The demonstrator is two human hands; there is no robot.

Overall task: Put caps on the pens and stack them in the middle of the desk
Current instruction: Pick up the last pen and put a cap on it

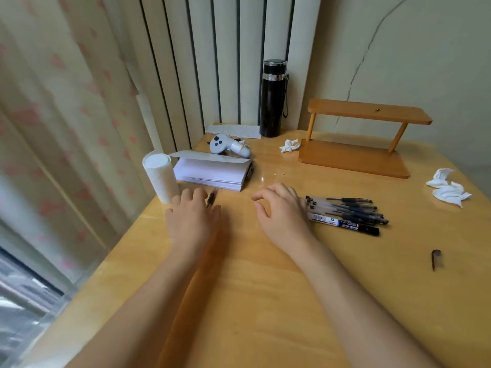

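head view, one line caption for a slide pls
Left hand reaches a blurred pen by the paper roll; right hand rests beside the pen pile.

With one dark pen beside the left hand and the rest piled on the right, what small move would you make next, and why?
Probably close the left hand on the blurred loose pen by its fingers, then carry it to the pen pile beside the right hand. It lies apart from the pile; whether it is capped is unclear.

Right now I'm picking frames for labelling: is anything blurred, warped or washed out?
Head view: left hand and its pen are motion-smeared; pile of pens stays sharp; wide-angle bends the curtain; slight glare on the desk.
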